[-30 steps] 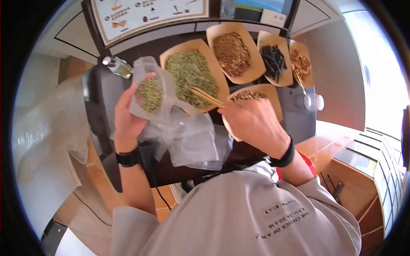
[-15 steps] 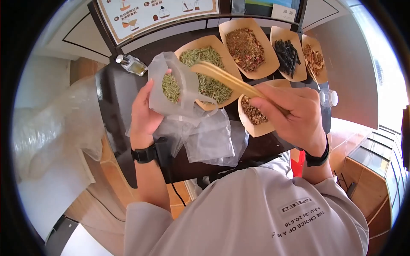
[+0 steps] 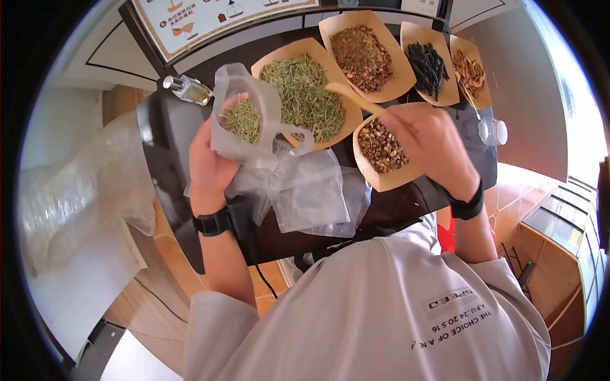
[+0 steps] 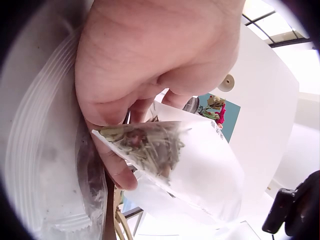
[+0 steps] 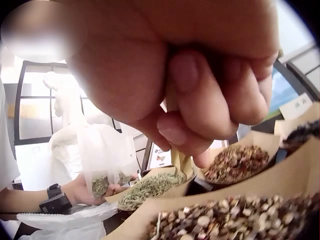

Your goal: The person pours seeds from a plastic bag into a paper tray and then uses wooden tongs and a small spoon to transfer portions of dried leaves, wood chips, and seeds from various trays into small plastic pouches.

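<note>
My left hand (image 3: 213, 159) holds a translucent pouch (image 3: 267, 101) with green dried herb in its lower part; in the left wrist view the hand (image 4: 155, 55) curls round the pouch (image 4: 210, 170). Wooden tongs (image 3: 356, 98) are gripped in my right hand (image 3: 432, 146), above the boat tray of brown and white chopped bits (image 3: 381, 149). Their tips point left over the tray of green herb (image 3: 305, 95). In the right wrist view curled fingers (image 5: 200, 100) surround the tongs (image 5: 181, 162), whose tips are partly hidden.
Behind stand trays of reddish mix (image 3: 362, 57), black strips (image 3: 429, 70) and pale brown slices (image 3: 469, 75). A glass bottle (image 3: 189, 90) lies at the left, a clear bottle with white cap (image 3: 494, 132) at the right. Empty clear bags (image 3: 311, 197) lie near the front edge.
The tongs rose from the green herb and swung right; my right hand is now over the chopped-bits tray. My left hand still holds the pouch. The head view has shifted.
</note>
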{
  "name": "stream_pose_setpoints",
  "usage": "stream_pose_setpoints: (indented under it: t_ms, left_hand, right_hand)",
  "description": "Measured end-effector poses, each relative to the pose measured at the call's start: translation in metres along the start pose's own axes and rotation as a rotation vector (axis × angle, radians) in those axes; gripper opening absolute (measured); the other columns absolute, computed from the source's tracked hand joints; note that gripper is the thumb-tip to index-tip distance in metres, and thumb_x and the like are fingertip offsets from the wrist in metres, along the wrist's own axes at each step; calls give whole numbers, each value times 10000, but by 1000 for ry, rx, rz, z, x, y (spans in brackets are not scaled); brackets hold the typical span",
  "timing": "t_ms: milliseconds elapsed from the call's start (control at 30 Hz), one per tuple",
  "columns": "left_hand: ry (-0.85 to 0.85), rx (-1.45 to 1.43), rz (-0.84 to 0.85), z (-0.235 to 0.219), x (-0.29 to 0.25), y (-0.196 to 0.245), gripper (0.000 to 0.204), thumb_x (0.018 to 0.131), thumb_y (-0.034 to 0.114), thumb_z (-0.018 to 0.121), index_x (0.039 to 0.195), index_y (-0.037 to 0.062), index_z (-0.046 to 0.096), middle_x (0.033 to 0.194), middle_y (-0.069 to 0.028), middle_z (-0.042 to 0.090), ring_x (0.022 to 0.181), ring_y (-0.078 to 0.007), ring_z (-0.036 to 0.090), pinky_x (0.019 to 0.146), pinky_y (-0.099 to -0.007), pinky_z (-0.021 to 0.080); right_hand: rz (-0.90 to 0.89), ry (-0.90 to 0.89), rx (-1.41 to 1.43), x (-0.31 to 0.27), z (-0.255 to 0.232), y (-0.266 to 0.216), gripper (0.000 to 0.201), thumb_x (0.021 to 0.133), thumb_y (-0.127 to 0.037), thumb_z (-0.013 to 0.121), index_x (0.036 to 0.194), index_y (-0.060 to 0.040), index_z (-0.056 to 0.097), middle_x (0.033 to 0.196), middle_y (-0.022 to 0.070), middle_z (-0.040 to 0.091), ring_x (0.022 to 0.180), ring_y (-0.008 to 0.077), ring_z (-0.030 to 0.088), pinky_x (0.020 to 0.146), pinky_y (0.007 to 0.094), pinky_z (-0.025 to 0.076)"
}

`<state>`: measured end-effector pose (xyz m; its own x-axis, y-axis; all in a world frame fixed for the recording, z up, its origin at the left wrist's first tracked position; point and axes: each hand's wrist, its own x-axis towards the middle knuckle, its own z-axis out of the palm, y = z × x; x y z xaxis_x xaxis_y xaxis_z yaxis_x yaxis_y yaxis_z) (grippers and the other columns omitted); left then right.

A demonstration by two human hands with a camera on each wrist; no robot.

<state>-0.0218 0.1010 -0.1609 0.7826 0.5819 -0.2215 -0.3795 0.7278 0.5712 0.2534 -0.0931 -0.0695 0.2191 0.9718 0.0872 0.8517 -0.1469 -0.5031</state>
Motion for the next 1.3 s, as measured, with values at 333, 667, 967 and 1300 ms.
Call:
stream_pose_setpoints:
  t_ms: [333,667,967,1300]
  left_hand:
    - [32,38,6,2,-1,-2,548,1028,316,390,1461,-20,376,1451,-132,484,1190,-302,579,911,-529,547]
    - [-41,-1,-7,6,-1,1,496,1064,315,347,1415,-21,450,1302,-125,584,1165,-238,586,1029,-404,457]
    - [-12,-21,-35,9,-2,-1,492,1059,322,363,1421,3,455,1282,-119,599,1166,-237,587,1012,-406,456]
    - [35,-29,-39,8,-3,0,494,1053,307,377,1431,-6,440,1327,-132,576,1199,-249,571,1038,-405,440]
  right_hand:
    - [-46,-87,61,6,21,-11,186,894,-197,659,800,-39,686,608,162,579,580,372,581,533,444,467]
    - [-77,13,271,9,25,-8,104,851,-101,692,802,-9,686,585,162,550,535,351,549,512,421,439]
    - [52,70,405,3,-6,-18,161,869,-93,726,954,42,705,595,135,556,484,166,494,485,291,399]
    - [-147,80,327,16,-13,-55,90,876,-121,696,859,-37,669,652,139,587,541,325,575,500,395,448]
